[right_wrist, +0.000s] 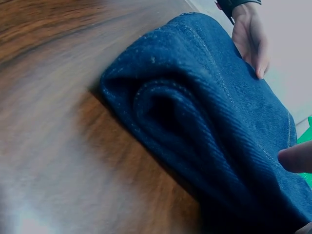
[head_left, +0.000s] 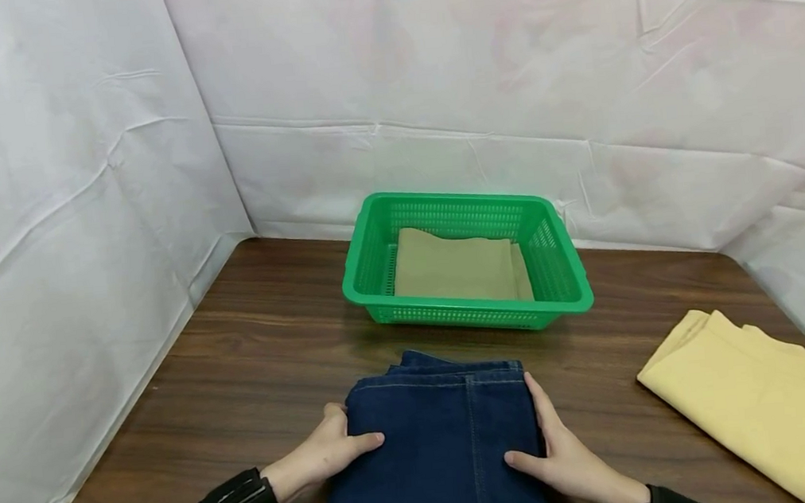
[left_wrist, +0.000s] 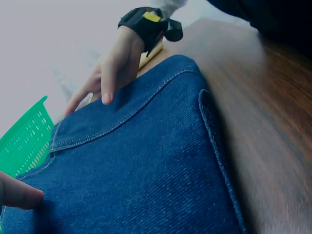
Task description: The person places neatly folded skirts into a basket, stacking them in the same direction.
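Note:
A folded pair of dark blue jeans [head_left: 428, 457], with pale stitched seams, is at the front edge of the head view, between both hands. My left hand [head_left: 329, 447] grips its left side, thumb on top and the other fingers round the edge. On the opposite side my right hand [head_left: 562, 453] holds it the same way, thumb over the top face. In the right wrist view the layers of denim [right_wrist: 165, 112] show rolled and stacked at the side, close over the table. Fingers under the fold are hidden.
Behind the jeans stands a green plastic basket [head_left: 476, 314] with a folded khaki cloth [head_left: 454, 267] inside. A folded yellow cloth [head_left: 768, 403] lies at the right on the brown wooden table [head_left: 253, 352]. White sheeting [head_left: 429, 65] walls the back and sides.

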Motion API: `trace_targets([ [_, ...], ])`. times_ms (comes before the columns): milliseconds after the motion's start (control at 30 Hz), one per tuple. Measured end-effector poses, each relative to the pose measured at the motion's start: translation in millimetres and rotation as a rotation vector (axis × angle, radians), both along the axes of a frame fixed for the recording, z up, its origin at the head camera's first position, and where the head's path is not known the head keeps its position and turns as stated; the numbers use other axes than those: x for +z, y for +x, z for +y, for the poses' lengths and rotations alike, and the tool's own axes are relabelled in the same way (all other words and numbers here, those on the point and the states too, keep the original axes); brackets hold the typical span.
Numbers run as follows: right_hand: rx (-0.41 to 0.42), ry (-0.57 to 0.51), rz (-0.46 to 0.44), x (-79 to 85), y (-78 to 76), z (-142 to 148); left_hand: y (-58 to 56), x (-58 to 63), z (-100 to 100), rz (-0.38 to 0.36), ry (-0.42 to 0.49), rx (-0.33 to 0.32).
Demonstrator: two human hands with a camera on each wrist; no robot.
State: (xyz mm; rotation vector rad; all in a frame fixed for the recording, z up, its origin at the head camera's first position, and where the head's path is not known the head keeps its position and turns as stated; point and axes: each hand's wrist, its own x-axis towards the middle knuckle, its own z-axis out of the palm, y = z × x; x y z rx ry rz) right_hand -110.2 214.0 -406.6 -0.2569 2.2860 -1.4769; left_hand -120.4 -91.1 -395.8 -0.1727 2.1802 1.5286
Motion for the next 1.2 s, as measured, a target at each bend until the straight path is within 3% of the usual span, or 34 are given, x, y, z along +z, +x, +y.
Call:
trace_targets([
  [300,-0.102,0.036,0.077,-3.4,7.1,8,3.2,-1.0,14,-0.047,0.054,0.028],
  [567,-0.2,0.022,0.088,-8.0,13.1,12,6.9,-2.9,24,-0.057,0.097,0.043],
  [767,-0.256,0.133,0.081,-9.5,14.8,10,12.5,-2.0,30,-0.033,0.135,0.065],
  [1033,-0.303,0.227,0.059,-9.6,19.6,12,9.7,-1.5,27,-0.145,0.299,0.15],
  [1200,-0.359,0.158,-0.016,-9.0,20.6,10,4.8,-7.4,26,-0.206,0.48,0.059],
])
